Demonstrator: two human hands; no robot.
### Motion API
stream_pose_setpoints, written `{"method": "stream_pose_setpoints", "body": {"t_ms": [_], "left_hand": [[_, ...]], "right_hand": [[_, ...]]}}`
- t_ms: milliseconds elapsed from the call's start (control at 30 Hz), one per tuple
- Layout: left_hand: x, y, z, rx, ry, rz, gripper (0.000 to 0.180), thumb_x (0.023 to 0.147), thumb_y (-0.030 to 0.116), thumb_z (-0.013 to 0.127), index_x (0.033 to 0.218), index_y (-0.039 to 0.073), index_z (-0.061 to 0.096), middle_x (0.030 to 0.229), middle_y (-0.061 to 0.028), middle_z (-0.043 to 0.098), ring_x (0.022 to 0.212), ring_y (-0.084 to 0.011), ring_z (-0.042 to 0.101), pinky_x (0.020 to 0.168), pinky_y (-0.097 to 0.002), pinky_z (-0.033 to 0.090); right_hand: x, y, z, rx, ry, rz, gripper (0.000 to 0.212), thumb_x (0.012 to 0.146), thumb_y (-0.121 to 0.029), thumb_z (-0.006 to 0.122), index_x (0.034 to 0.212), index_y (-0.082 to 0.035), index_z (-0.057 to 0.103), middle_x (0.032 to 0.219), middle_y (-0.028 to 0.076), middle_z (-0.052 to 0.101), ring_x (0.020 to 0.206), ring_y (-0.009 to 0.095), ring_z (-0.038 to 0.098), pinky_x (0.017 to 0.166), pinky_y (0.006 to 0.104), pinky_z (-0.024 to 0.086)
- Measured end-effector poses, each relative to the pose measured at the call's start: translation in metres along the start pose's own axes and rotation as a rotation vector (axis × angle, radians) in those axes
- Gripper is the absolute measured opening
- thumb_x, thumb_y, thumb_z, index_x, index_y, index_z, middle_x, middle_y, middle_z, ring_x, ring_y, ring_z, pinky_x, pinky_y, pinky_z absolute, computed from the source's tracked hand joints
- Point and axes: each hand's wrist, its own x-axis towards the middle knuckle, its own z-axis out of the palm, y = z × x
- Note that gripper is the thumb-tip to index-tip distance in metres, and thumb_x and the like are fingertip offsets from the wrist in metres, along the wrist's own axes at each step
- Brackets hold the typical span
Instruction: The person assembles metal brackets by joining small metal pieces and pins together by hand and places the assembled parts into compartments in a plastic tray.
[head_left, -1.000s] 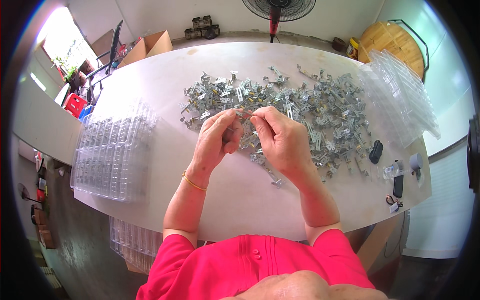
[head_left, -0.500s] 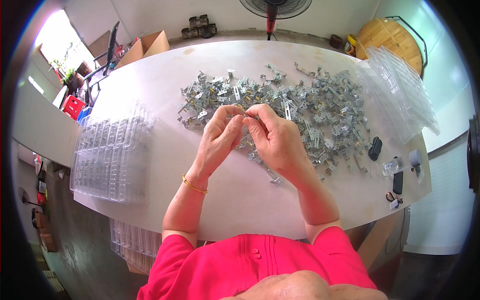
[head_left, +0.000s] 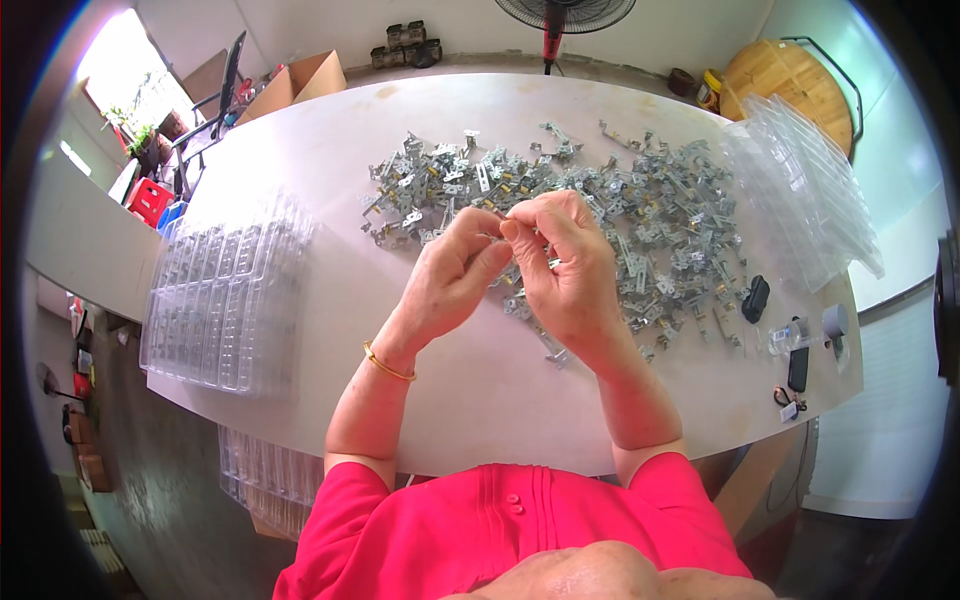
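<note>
My left hand [head_left: 447,272] and my right hand [head_left: 563,262] meet over the middle of the table, fingertips pinched together. Whatever sits between the fingers is small and mostly covered; I cannot make out its kind. Just beyond and around them spreads a heap of small silvery metal brackets [head_left: 690,205], some with brass-coloured bits. A stack of clear plastic trays [head_left: 225,310] with metal parts inside stands to the left of my left hand. A gold bangle [head_left: 388,362] circles my left wrist.
Clear empty-looking plastic trays [head_left: 800,190] lie piled at the table's right edge. Nearer sit a black case [head_left: 755,299], a roll of grey tape [head_left: 835,320] and a black key fob [head_left: 797,369]. More clear trays [head_left: 262,478] stand below the table's left front edge. A fan [head_left: 560,15] stands behind.
Both hands have shifted slightly to the right and stay pinched close together. My right hand's fingers have turned a little over the left fingertips. The whole view has moved slightly.
</note>
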Motion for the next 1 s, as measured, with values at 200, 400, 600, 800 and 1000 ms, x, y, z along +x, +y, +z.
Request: {"method": "stream_pose_setpoints", "body": {"t_ms": [200,400,600,800,1000], "left_hand": [[0.004,0.016,0.001,-0.118,0.029,-0.079,0.017,0.106,0.020,0.055,0.111,0.004,0.058,0.066,0.0049,0.047,0.059,-0.0014,0.039,0.051,-0.0204,0.030],[0.005,0.009,-0.021,-0.576,0.004,-0.154,0.022,0.109,0.026,0.048,0.113,0.007,0.060,0.063,0.0007,0.047,0.044,-0.0051,0.033,0.041,-0.0223,0.026],[0.006,0.006,-0.021,-0.600,-0.011,-0.143,0.022,0.109,0.026,0.047,0.115,0.007,0.058,0.064,0.0005,0.047,0.044,-0.0054,0.033,0.042,-0.0219,0.026],[0.005,0.008,-0.021,-0.500,-0.013,-0.094,0.023,0.109,0.027,0.048,0.114,0.007,0.058,0.065,0.0018,0.046,0.046,-0.0042,0.031,0.043,-0.0207,0.026],[0.005,0.012,-0.016,-0.372,0.048,-0.079,0.025,0.109,0.029,0.050,0.112,0.006,0.058,0.065,0.0044,0.043,0.050,-0.0027,0.030,0.044,-0.0196,0.024]], "right_hand": [[0.003,0.001,-0.009,0.022,0.042,0.059,0.007,0.093,-0.007,0.070,0.098,-0.005,0.065,0.085,0.010,0.066,0.071,0.023,0.063,0.061,0.0337,0.050],[-0.001,-0.005,-0.006,0.004,-0.087,0.204,0.005,0.096,-0.012,0.068,0.097,-0.008,0.065,0.075,0.011,0.065,0.060,0.025,0.062,0.056,0.0349,0.049],[-0.002,-0.002,-0.005,-0.050,-0.116,0.196,0.006,0.096,-0.013,0.068,0.097,-0.009,0.064,0.075,0.011,0.066,0.062,0.028,0.065,0.056,0.0362,0.049],[0.000,-0.003,-0.006,-0.051,-0.136,0.208,0.007,0.097,-0.015,0.067,0.097,-0.008,0.063,0.076,0.012,0.067,0.063,0.030,0.065,0.057,0.0376,0.049],[0.000,0.001,-0.006,-0.077,-0.131,0.181,0.007,0.097,-0.014,0.066,0.097,-0.008,0.063,0.077,0.013,0.066,0.065,0.031,0.065,0.058,0.0385,0.049]]}}
